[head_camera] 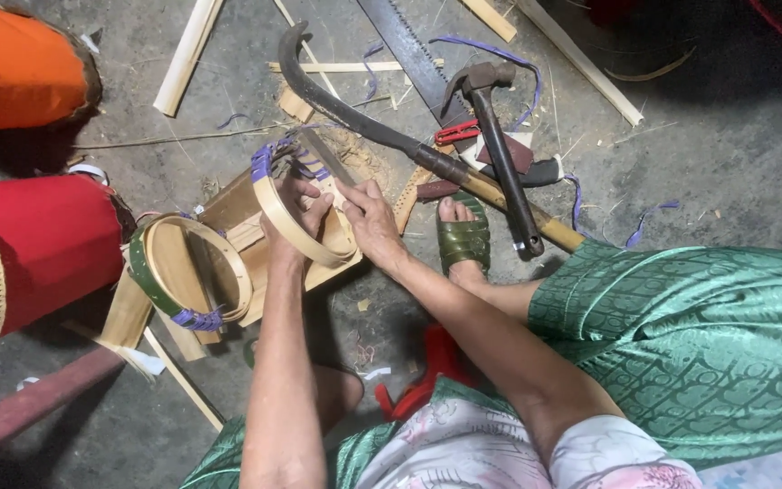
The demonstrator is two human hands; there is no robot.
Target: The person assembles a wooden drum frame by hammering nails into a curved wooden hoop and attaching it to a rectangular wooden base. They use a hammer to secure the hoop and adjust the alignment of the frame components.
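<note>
My left hand [293, 210] grips a pale bamboo ring [284, 222] bound with purple strip at its top, held over a small wooden block [244, 237]. My right hand [368, 217] pinches the ring's far side, fingers closed on the thin strip beside the left hand. A second bamboo hoop [194, 272], with a green band and purple binding, leans against the block to the left.
A curved billhook [355, 113], a hammer [500, 149] and a saw blade [414, 54] lie on the concrete floor ahead. Red [42, 240] and orange [24, 68] drum-like cylinders stand at left. My foot in a green sandal [463, 237] rests by the tools. Bamboo slats and purple scraps lie scattered.
</note>
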